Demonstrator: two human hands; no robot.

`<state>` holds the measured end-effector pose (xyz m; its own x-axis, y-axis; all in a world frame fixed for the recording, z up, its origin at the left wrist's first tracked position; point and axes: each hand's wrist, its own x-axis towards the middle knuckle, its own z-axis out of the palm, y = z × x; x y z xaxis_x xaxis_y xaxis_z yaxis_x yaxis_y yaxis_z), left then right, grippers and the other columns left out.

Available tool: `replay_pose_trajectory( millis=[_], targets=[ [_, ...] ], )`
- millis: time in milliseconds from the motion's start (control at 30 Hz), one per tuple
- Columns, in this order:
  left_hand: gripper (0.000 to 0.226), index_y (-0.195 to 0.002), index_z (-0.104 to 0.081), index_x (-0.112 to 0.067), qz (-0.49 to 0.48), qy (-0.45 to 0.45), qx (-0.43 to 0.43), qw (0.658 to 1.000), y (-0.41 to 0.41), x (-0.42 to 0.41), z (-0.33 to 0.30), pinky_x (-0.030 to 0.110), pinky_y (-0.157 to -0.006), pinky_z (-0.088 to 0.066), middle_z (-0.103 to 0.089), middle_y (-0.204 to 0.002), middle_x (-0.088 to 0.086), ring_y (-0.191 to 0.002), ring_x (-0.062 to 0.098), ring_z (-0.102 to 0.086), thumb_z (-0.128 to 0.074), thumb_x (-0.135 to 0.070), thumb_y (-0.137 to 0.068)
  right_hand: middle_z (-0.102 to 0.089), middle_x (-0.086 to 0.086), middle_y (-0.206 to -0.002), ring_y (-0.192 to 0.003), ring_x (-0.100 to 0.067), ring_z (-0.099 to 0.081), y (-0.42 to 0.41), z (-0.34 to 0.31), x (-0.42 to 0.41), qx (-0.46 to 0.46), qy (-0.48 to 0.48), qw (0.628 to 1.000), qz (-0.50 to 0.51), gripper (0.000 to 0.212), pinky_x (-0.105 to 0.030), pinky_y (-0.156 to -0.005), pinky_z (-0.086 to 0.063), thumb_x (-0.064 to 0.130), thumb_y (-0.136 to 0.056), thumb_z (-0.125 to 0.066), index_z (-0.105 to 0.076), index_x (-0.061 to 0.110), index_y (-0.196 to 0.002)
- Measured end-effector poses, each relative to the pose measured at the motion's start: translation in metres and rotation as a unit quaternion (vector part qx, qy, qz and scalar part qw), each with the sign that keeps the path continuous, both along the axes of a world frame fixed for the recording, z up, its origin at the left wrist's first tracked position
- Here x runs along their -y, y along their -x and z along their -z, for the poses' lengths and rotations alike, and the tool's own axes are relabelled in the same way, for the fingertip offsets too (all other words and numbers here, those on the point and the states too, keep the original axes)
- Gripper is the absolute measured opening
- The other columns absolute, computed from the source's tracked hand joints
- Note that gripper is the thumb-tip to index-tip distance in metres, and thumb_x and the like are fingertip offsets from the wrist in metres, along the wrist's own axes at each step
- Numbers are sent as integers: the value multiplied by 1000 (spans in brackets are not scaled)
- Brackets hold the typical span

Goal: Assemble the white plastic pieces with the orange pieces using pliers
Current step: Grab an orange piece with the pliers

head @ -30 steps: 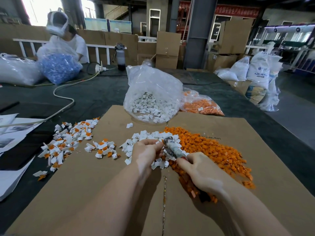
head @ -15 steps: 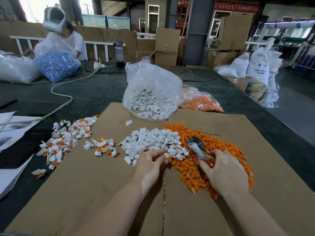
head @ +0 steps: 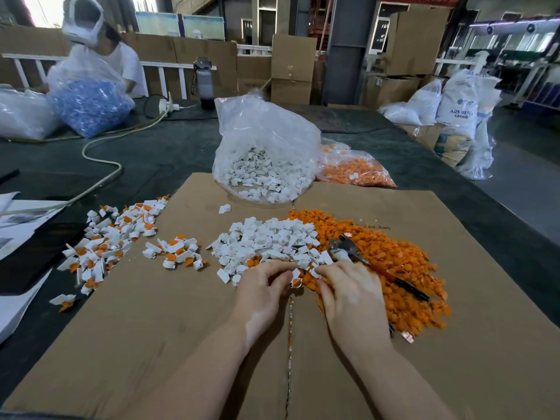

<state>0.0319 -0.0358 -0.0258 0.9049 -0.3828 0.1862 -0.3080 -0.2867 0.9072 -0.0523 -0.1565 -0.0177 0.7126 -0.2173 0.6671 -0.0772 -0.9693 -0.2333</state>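
White piece (head: pixel 296 272) pinched by left hand (head: pixel 263 287) | right hand (head: pixel 348 294) fingers curled, pinching white piece | pliers (head: pixel 375 269) lying free

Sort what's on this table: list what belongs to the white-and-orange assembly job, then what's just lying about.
Job in hand:
loose white pieces
loose orange pieces
pliers, lying on the orange heap
finished pile
bag of white pieces
bag of orange pieces
left hand and right hand, pinching small pieces

Lying about:
bag of blue parts
water bottle
papers
cable
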Motion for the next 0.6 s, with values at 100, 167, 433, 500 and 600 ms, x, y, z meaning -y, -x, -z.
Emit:
replay_pose_trajectory(
  millis=[100, 167, 433, 500, 600],
  targets=[
    [18, -98, -72, -20, 1, 4, -4, 1000, 2, -2, 1, -4, -71, -34, -64, -90, -17, -86, -12, -55, -58, -10, -90, -66, -1, -78, -75, -25, -63, -1, 6, -7, 25, -42, 998, -31, 17, -38, -67, -46, 4, -70, -79, -73, 11, -84],
    [19, -98, -71, -22, 3, -1, -8, 1000, 3, -2, 1, -5, -73, -33, -65, -92, -17, -89, -9, -56, -58, -12, -90, -66, 1, -78, -75, -23, -63, -2, 8, -8, 22, -55, 997, -45, 19, -37, -68, -45, 6, -70, -80, -73, 13, -87],
    [17, -100, -71, -19, 7, -23, 4, 1000, 5, -2, -2, -2, -77, -36, -66, -97, -10, -93, 0, -58, -59, -15, -89, -63, 0, -76, -73, -22, -60, -5, 9, -12, -2, -68, 995, -72, 17, -38, -66, -47, 9, -70, -81, -73, 14, -84],
    [17, -101, -71, -18, 8, -27, -3, 1000, 5, -1, -2, -2, -77, -35, -66, -97, -9, -95, 2, -57, -59, -14, -89, -62, 0, -75, -72, -23, -60, -5, 9, -13, -5, -58, 996, -69, 13, -38, -65, -46, 10, -71, -80, -72, 14, -80],
    [18, -99, -71, -19, 12, -4, -22, 1000, 9, -3, -6, -2, -73, -36, -64, -91, -15, -88, -5, -57, -59, -10, -89, -61, 1, -75, -72, -22, -59, -4, 9, -13, -11, -48, 997, -63, 9, -37, -64, -45, 12, -74, -78, -70, 15, -77]
  ],
)
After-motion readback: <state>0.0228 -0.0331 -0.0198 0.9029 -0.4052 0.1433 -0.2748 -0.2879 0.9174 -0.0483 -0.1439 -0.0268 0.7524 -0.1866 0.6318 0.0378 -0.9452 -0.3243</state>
